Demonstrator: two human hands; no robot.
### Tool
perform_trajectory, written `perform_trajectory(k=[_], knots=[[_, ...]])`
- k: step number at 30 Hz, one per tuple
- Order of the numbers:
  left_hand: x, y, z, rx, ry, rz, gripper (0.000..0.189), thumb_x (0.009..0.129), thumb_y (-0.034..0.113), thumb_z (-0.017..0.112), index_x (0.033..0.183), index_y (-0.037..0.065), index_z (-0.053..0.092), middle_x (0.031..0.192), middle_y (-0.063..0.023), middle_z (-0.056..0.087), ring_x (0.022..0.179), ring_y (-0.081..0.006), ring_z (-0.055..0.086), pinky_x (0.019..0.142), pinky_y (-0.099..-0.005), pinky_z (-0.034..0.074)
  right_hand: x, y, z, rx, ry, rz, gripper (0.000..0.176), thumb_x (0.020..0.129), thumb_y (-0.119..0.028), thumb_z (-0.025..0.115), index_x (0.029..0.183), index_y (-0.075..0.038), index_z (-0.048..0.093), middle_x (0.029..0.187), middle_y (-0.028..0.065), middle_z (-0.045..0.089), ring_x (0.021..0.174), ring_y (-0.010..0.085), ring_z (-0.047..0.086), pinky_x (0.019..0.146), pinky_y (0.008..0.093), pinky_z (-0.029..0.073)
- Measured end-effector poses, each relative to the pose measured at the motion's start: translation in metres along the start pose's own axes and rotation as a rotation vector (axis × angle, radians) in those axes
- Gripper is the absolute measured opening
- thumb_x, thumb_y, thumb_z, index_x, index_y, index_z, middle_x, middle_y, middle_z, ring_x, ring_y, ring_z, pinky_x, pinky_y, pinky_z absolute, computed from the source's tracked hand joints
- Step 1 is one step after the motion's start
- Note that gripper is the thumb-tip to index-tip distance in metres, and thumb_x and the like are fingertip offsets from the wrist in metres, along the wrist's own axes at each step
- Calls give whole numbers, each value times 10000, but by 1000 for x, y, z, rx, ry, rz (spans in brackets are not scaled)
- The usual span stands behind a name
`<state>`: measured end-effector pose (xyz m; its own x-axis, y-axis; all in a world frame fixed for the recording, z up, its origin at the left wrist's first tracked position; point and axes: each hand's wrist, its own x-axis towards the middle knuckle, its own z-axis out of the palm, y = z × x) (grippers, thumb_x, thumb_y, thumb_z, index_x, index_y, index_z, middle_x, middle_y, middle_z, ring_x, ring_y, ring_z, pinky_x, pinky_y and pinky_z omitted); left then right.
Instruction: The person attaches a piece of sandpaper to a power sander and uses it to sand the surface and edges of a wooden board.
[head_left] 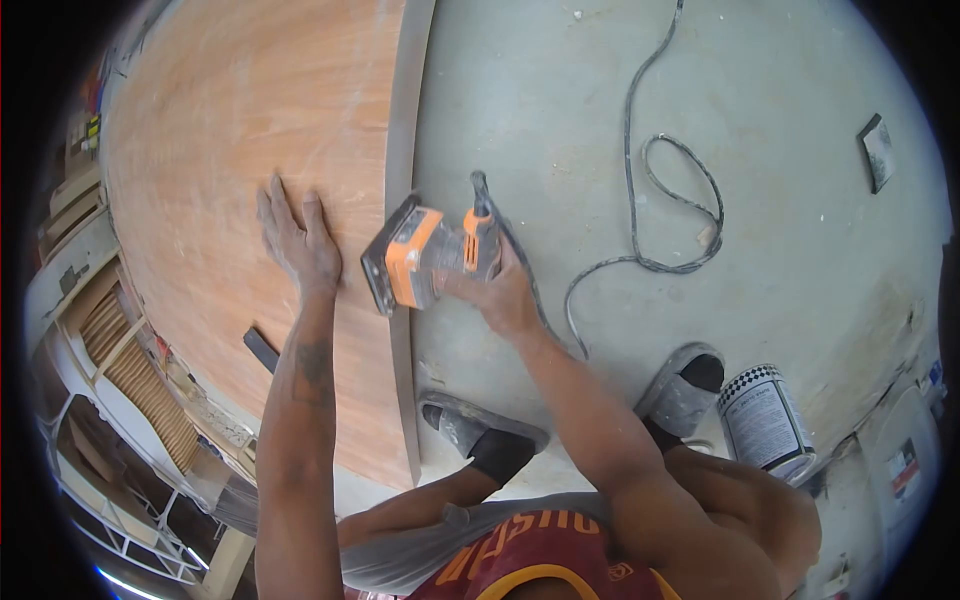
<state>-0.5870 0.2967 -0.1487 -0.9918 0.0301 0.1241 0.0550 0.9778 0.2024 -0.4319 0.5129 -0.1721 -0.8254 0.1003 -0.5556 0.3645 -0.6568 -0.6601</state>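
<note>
My left hand (297,237) lies flat, fingers spread, on a large reddish plywood panel (215,130) that stands on its edge. My right hand (500,290) grips an orange and grey electric sander (425,258), whose pad presses against the panel's grey side edge (403,120). The sander's grey power cord (655,170) trails from its back and loops across the concrete floor.
My two feet in grey slippers (480,425) stand on the concrete beside the panel. A tin can with a checkered label (765,415) sits by my right foot. A small dark square piece (877,150) lies far right. Wooden slats and shelving (130,370) crowd the left.
</note>
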Motion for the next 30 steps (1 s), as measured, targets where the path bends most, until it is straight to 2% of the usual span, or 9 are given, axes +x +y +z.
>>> perform_trajectory(k=[2,4,7,10,13,20,23,25,30], knots=[[1,0,0,-1,-6,-5,675,1059,523,468,1608,137,392,1676,-235,297,1558,-384,253,1260,-498,133,1,6,-1,-21,23,62,683,751,-110,915,1309,-89,521,1131,43,648,1111,152,619,982,363,515],[1,-3,2,-12,-2,9,671,1060,514,470,1609,138,389,1677,-231,296,1560,-382,249,1263,-497,132,19,-25,1,107,-11,-68,722,745,-108,917,1340,-74,510,1146,51,654,1097,160,642,961,360,540],[2,-1,0,0,-7,-11,671,1060,508,472,1610,132,385,1679,-234,288,1561,-385,245,1265,-501,132,58,-71,-2,41,-32,-135,727,747,-99,912,1351,-15,515,1121,78,660,1049,166,660,938,327,547],[1,0,0,14,-6,-11,674,1061,504,469,1613,128,378,1684,-233,277,1562,-389,238,1268,-502,129,80,-94,-2,121,-58,-102,777,745,-65,900,1406,-78,492,1180,55,661,1096,172,655,956,355,556],[2,-1,-1,16,-11,11,675,1064,503,463,1617,128,370,1686,-235,270,1563,-393,231,1267,-503,127,60,-69,-4,14,-11,-124,701,753,-89,901,1336,-19,519,1098,71,663,1034,165,665,925,327,549],[0,0,-1,2,-19,13,671,1070,500,454,1616,120,369,1681,-243,272,1563,-392,231,1263,-502,134,30,-17,-8,-56,37,-2,711,747,-72,907,1339,-15,517,1120,62,652,1088,161,648,954,331,535],[1,1,-1,5,-20,-2,672,1070,500,455,1616,119,369,1681,-244,272,1562,-392,232,1262,-505,133,72,-59,-4,61,9,-150,710,745,-70,904,1339,-14,519,1107,64,654,1066,164,656,952,329,534],[0,3,-4,-8,-34,-12,676,1067,506,455,1618,125,365,1681,-244,274,1563,-392,229,1262,-508,128,101,-81,-7,1,34,-220,793,706,-166,925,1366,0,517,1131,97,647,1043,185,651,871,340,557],[1,0,-1,47,-3,0,661,1068,487,449,1610,114,380,1669,-239,303,1560,-384,246,1260,-500,147,89,-89,-3,-21,18,-181,772,726,-181,928,1350,23,521,1159,131,658,1068,190,660,884,337,556]])
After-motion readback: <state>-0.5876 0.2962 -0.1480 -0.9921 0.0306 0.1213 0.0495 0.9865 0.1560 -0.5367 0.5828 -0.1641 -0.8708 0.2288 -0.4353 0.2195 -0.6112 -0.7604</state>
